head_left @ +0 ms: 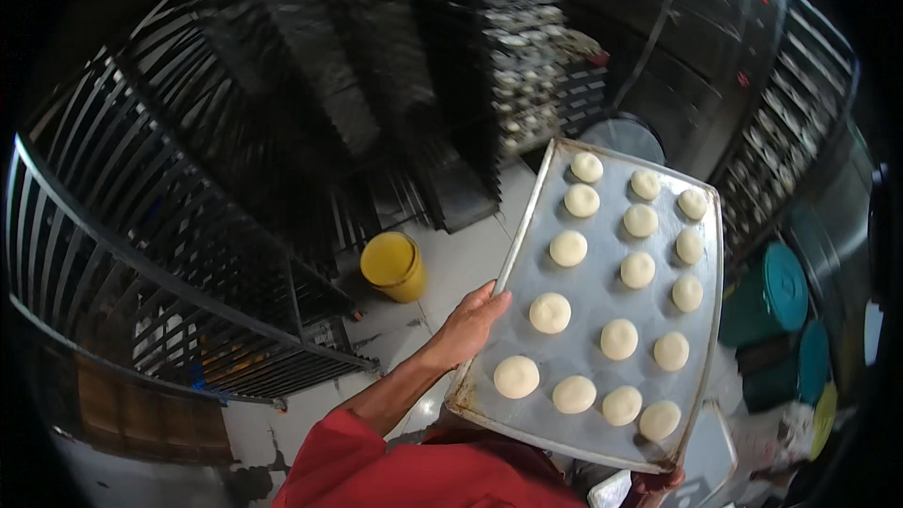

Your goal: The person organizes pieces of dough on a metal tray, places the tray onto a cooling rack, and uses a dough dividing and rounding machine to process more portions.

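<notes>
Gripping the tray [588, 296] by its left edge, the left hand [473, 325] has its thumb up over the rim. Right hand [661, 484] is mostly hidden at the near right corner, so can't tell how it's holding. Sixteen dough balls [619, 340] sit spaced apart on the tray, from the far edge down to four along the near edge. Yellow bucket [393, 266] on the floor off the left edge, rack [169, 249] past that, teal-lidded bin [752, 312] off the right edge.

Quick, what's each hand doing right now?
Left hand: closed on the left edge of the metal tray.
Right hand: mostly hidden at the near right corner; grip can't be told.
</notes>
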Tool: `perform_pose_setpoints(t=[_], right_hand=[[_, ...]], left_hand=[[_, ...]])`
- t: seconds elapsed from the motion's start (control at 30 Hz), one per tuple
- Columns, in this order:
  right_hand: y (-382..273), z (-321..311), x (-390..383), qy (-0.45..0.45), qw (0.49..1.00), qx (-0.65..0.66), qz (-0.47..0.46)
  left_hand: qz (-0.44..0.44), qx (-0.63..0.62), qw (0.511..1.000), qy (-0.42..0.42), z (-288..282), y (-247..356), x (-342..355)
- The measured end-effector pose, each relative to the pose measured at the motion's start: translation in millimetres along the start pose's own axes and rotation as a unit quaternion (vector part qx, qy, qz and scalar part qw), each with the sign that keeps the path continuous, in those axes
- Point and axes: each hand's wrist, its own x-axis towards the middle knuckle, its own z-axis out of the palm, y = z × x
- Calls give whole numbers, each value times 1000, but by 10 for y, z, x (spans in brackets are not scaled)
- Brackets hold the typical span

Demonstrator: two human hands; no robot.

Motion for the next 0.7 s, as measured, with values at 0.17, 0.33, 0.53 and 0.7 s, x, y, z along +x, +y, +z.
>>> perform_pose_setpoints(t=[0.17, 0.33, 0.53, 0.7], right_hand=[[775, 127, 1429, -37, 997, 72, 18], [853, 1426, 3429, -100, 952, 286, 35], [1551, 1981, 5755, -148, 957, 241, 69], [2005, 2462, 7315, -235, 929, 272, 89]], left_hand=[[40, -10, 995, 88, -960, 846, 375], [147, -110, 978, 101, -1428, 1732, 1080], [219, -84, 956, 178, -2504, 2165, 2316], [247, -105, 929, 255, -3051, 2496, 3264]])
